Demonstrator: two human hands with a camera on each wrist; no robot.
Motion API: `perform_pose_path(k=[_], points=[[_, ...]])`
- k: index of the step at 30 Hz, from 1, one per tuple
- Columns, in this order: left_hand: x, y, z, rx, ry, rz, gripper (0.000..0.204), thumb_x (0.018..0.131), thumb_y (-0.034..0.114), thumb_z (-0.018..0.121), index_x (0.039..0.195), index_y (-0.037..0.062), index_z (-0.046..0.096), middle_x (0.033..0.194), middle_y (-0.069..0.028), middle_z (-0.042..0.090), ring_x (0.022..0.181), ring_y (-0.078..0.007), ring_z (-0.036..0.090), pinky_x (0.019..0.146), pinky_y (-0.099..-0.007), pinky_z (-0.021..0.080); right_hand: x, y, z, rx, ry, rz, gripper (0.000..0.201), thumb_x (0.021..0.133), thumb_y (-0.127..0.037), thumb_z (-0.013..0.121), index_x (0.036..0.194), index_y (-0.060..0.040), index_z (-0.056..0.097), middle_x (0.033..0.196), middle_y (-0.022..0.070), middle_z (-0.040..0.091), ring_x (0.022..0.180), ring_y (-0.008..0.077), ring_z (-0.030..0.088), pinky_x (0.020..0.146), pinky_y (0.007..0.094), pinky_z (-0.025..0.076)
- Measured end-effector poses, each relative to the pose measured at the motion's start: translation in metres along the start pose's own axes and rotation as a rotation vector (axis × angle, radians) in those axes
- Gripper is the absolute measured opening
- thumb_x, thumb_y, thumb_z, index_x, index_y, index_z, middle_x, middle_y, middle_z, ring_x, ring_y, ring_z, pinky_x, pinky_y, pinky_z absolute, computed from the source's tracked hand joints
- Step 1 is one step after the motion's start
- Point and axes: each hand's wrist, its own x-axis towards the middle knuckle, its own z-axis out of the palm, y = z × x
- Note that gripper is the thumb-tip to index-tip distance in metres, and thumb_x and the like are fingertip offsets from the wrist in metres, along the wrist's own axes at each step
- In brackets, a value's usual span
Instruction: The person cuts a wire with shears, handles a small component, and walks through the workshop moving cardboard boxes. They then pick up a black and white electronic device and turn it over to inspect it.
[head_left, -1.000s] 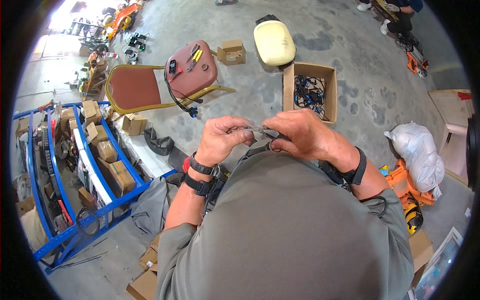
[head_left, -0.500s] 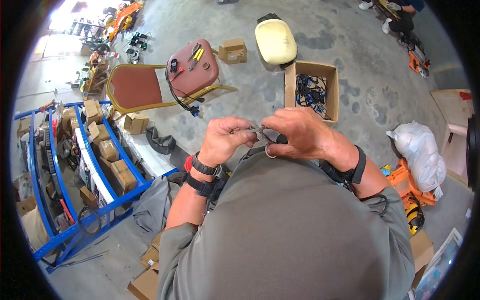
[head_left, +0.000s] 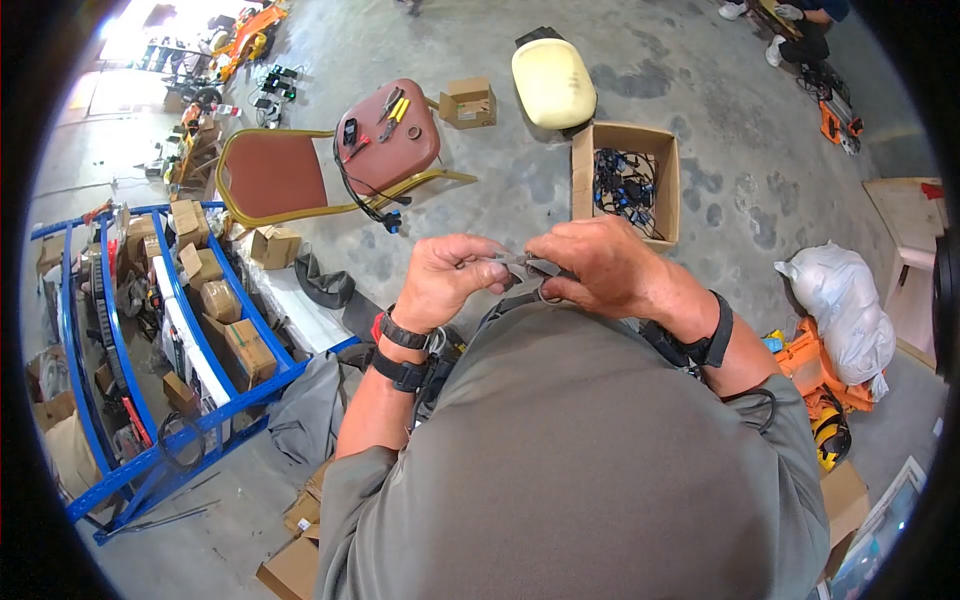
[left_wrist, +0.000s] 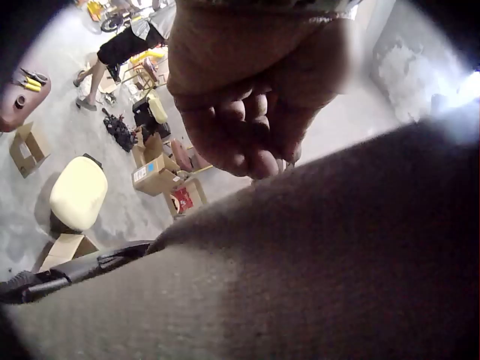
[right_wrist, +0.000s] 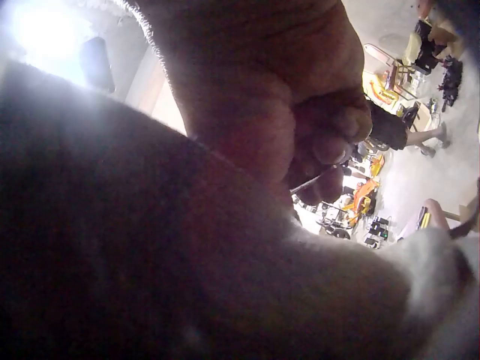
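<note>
Both hands meet in front of the chest, above a grey shirt. My right hand [head_left: 590, 265] grips a small grey-handled hand tool [head_left: 532, 266] whose thin metal tip points left. My left hand [head_left: 450, 275] has its fingers curled and pinches a thin piece at that tip; the piece is too small to make out. In the left wrist view the left hand [left_wrist: 247, 112] shows as curled fingers above the shirt. In the right wrist view the right hand [right_wrist: 300, 112] is dark and close, and its fingers hide what it holds.
An open cardboard box [head_left: 660, 150] of blue and black connectors stands on the concrete floor ahead. A red chair [head_left: 290, 170] lies to the left with pliers [head_left: 390, 105] on it. A cream cushion [head_left: 553, 82], a blue rack [head_left: 110, 340] and a white bag [head_left: 840, 310] surround me.
The hands stayed at the chest. Half a second ago the tool's handles were spread and a pale ring hung under the right hand; now the hand is drawn tighter round them.
</note>
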Motion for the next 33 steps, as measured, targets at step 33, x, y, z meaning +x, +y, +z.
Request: perform_pose_path(k=[33], points=[[-0.003,0.002,0.007,0.121,0.081,0.016,0.011,0.082,-0.002,0.068,0.093,-0.0033,0.07,0.078,-0.0075,0.07,0.068,-0.0113,0.065,0.064,-0.0252,0.053,0.002,0.0,0.0,-0.023,0.003,-0.026,0.03,0.071,-0.022,0.077,0.09,-0.0053,0.062,0.077,0.0137,0.062,0.079,0.0357,0.064,0.069,0.045,0.05]])
